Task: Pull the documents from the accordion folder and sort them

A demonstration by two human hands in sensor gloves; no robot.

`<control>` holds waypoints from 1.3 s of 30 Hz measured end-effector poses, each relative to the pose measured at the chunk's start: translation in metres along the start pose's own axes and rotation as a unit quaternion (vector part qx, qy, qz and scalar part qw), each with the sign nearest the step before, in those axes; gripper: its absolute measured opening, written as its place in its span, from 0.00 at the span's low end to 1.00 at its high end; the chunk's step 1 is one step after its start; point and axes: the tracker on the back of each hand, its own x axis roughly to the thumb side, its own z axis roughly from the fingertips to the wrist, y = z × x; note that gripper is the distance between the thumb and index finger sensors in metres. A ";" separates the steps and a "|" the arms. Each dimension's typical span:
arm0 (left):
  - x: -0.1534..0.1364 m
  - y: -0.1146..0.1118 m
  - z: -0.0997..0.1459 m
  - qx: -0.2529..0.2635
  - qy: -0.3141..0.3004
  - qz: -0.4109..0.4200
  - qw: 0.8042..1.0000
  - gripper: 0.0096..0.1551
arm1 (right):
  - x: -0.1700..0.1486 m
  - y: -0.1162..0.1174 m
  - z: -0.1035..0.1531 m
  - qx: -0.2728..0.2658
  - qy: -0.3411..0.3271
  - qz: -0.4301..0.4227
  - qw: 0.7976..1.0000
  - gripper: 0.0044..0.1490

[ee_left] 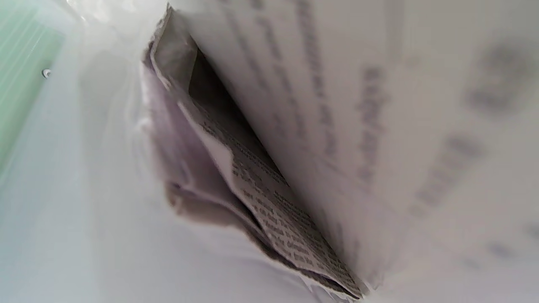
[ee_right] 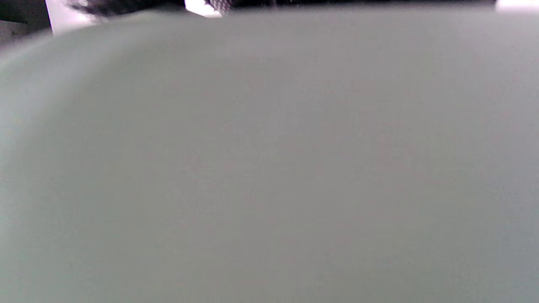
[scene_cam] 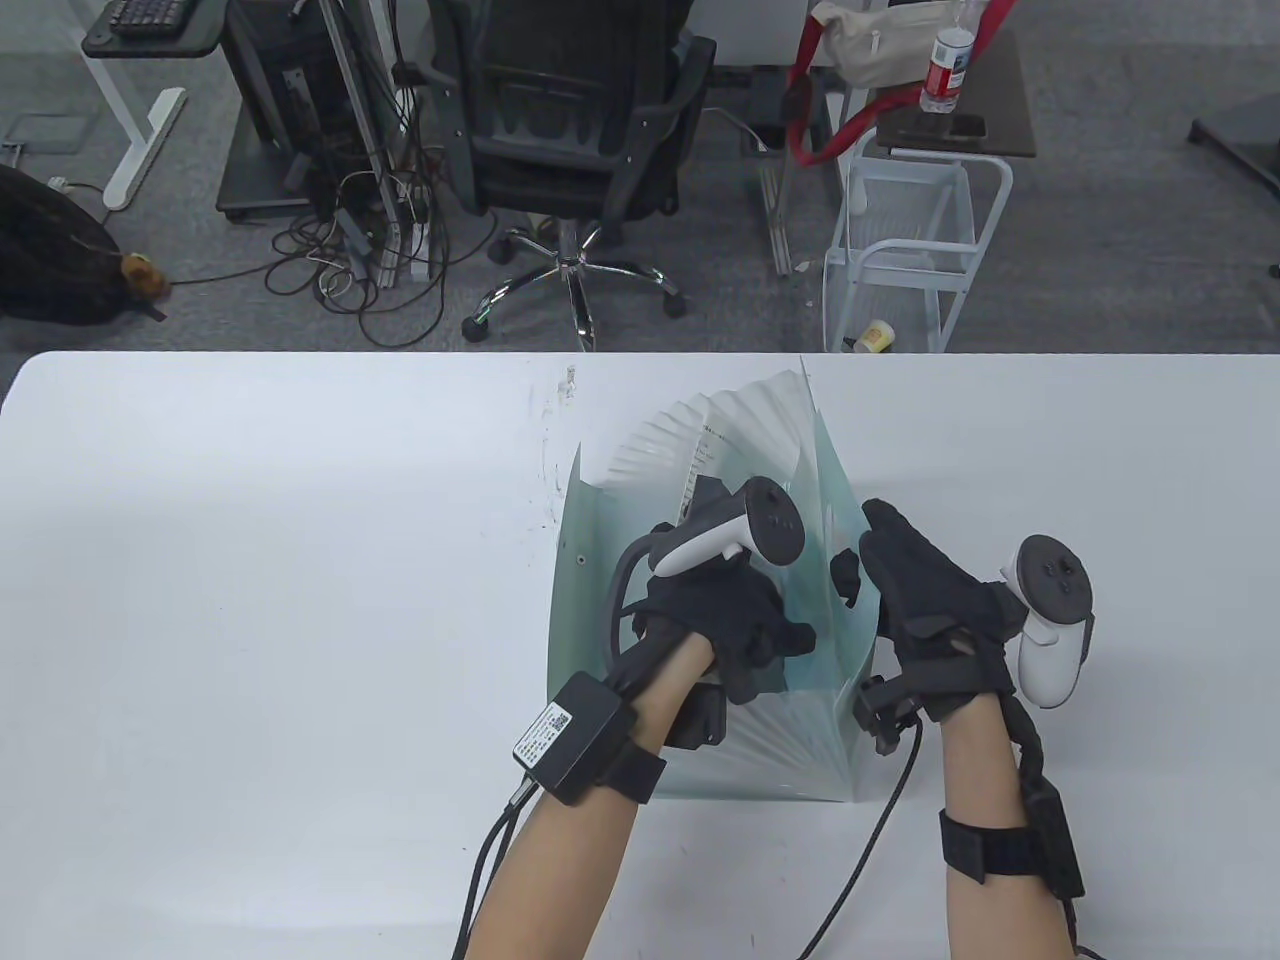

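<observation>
Your left hand (scene_cam: 715, 610) sunk in folder (scene_cam: 590, 560) pocket among papers (ee_left: 269, 198); whether fingers hold sheet, cannot tell. Right hand (scene_cam: 925, 610) flat against folder's right wall, thumb hooked inside, bracing. Folder stands fanned open mid-table (scene_cam: 250, 560). Risk: tug crumples sheets or tips folder if brace slips. Both wrists angled down
</observation>
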 end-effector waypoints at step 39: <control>-0.039 0.045 0.109 0.375 -0.070 0.091 0.920 0.24 | 0.006 -0.009 0.004 -0.033 -0.015 0.038 0.999 0.43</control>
